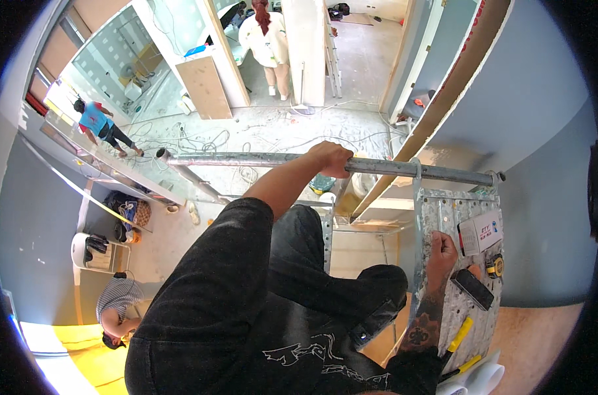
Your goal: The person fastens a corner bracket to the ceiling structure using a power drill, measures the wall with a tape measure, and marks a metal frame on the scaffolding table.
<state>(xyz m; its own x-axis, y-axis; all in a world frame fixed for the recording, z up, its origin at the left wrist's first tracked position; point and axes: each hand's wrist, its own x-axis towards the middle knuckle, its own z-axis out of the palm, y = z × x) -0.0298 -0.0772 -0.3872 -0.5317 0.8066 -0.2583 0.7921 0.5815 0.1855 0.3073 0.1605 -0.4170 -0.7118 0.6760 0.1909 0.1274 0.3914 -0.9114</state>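
Note:
My left hand [332,159] is wrapped around a grey scaffold rail [384,167], a metal pipe running across in front of me. On the right, my right hand [442,255] rests curled on the perforated metal scaffold plank [436,215], fingers closed; whether anything is inside them is hidden. Beside that hand lies a white and dark cardboard box [480,233]. A dark phone [472,289] and a yellow-black tape measure [495,266] sit a little farther right on the plank. Nearer me are a yellow-handled tool [459,334] and white rolled sheets [484,378].
Far below, cables [210,141] trail over the dusty floor. Two people stand at the back, and a third person [119,304] bends at lower left. A leaning board [205,87], a ladder [332,59], a bucket [322,183] and a white step stool [101,253] stand around.

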